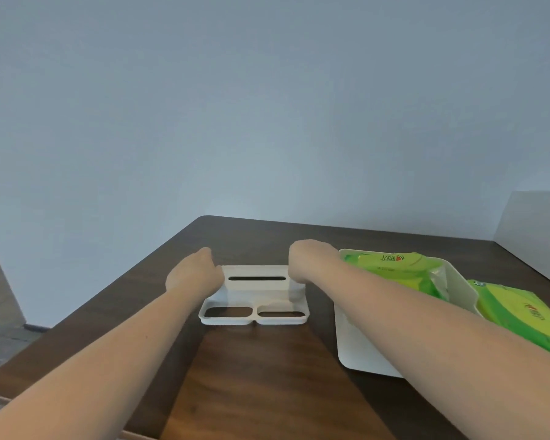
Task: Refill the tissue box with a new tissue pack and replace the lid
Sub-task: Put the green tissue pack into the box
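Observation:
A white lid (254, 295) with a long slot and two openings at its near edge lies on the dark wooden table (261, 369). My left hand (196, 273) grips its left end and my right hand (310, 260) grips its right end. To the right stands the white tissue box (362, 350), with no lid on it, and a green tissue pack (394, 265) sits inside. My right forearm crosses over the box. A second green tissue pack (521, 312) lies on the table just right of the box.
The table's left edge runs diagonally toward a rounded far corner (203, 219). A pale wall stands behind, and a light panel (533, 223) rises at the far right. Floor shows at the left.

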Tool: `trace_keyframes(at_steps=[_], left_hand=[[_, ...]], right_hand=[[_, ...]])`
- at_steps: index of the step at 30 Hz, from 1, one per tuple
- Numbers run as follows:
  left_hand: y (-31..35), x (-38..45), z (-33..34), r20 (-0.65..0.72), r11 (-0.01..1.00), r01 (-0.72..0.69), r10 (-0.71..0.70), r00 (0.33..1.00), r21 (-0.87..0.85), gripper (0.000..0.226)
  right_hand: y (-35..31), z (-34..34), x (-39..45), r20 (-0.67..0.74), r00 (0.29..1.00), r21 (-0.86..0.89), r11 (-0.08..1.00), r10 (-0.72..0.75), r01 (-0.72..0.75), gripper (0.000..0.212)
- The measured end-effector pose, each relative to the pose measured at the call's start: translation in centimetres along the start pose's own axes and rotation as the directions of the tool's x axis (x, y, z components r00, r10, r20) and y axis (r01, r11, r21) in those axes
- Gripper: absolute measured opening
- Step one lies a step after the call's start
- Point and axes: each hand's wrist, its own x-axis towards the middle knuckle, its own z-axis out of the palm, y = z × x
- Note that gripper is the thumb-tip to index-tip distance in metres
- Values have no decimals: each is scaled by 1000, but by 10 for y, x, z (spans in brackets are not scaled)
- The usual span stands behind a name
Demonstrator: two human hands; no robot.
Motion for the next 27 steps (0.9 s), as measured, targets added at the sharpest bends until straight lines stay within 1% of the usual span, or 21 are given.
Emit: trace_keyframes(at_steps=[3, 6, 8, 10, 12, 14, 16, 18, 20, 21, 22, 24, 27], left_hand=[[26, -8, -5, 8, 982, -149, 151, 989, -115, 13], [60, -23, -7, 51, 925, -281, 303, 952, -255, 13], [83, -33, -6, 66, 874, -346, 389, 919, -341, 13], [105, -44, -5, 59, 822, -397, 458, 887, -408, 20], [125, -55, -5, 57, 782, -434, 508, 859, -447, 32], [141, -63, -6, 80, 766, -469, 553, 829, -439, 41], [153, -69, -6, 127, 771, -511, 591, 797, -380, 46], [162, -72, -6, 178, 787, -537, 600, 780, -303, 43], [166, -72, -5, 227, 810, -536, 583, 780, -239, 35], [168, -73, -4, 244, 817, -535, 576, 780, -217, 32], [169, -73, -4, 248, 821, -532, 570, 783, -207, 28], [172, -73, -7, 205, 826, -507, 556, 806, -247, 21], [176, -71, -16, 116, 817, -425, 502, 857, -391, 15]], right_hand=[[14, -18, -13, -164, 986, 132, 989, -40, 62, 13], [45, -39, -30, -306, 952, 214, 974, -3, 72, 12], [72, -47, -40, -345, 937, 260, 965, 61, 33, 18], [102, -50, -50, -353, 926, 304, 952, 134, -22, 21], [130, -48, -57, -333, 919, 340, 936, 210, -90, 22], [156, -43, -65, -315, 903, 357, 918, 290, -171, 23], [177, -38, -75, -285, 881, 352, 896, 377, -269, 24], [196, -32, -85, -217, 866, 346, 865, 451, -364, 22], [212, -23, -91, -122, 865, 339, 840, 486, -424, 22], [220, -19, -93, -67, 868, 318, 836, 491, -448, 30], [228, -14, -94, -18, 871, 282, 839, 490, -466, 43], [235, -9, -101, 67, 880, 212, 856, 470, -472, 61], [237, -3, -111, 158, 882, 153, 871, 444, -466, 72]])
